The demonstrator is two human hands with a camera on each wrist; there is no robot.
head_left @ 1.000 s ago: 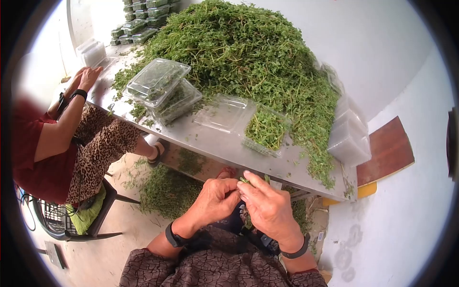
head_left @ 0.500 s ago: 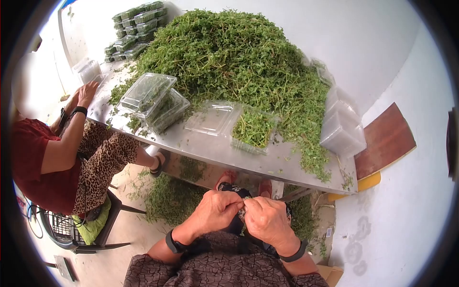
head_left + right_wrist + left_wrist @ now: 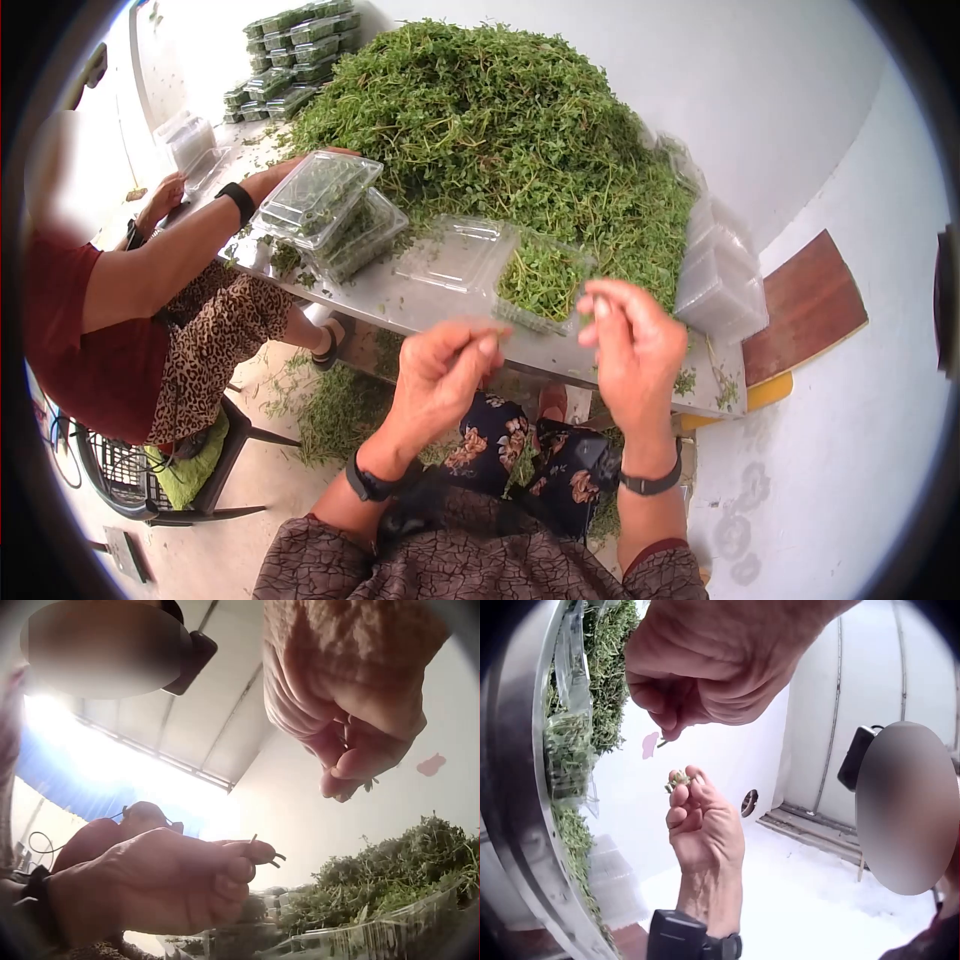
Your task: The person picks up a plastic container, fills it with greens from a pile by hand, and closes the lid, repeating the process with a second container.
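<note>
My left hand (image 3: 435, 375) is raised before the table edge, thumb and finger pinching thin green stems (image 3: 276, 861). To the right, my right hand (image 3: 640, 360) is lifted near the front of an open clear box. Between its thumb and fingertips, the left wrist view shows a small leafy sprig (image 3: 678, 781). The open box holds loose greens (image 3: 540, 278), and its flat lid (image 3: 455, 250) lies to the left. A big heap of leafy greens (image 3: 490, 130) rises behind the box.
Two clear boxes (image 3: 325, 205) are stacked left of the lid. Nested empty boxes (image 3: 722, 275) stand at the right end. Filled boxes (image 3: 295, 55) are piled at the back left. Another person (image 3: 110, 290) sits at left, one arm over the table. Greens (image 3: 345, 410) lie on the floor.
My hands, together over my lap before, have come apart. The right hand has moved up and right, towards the open box. The other person's arm now reaches behind the stacked boxes.
</note>
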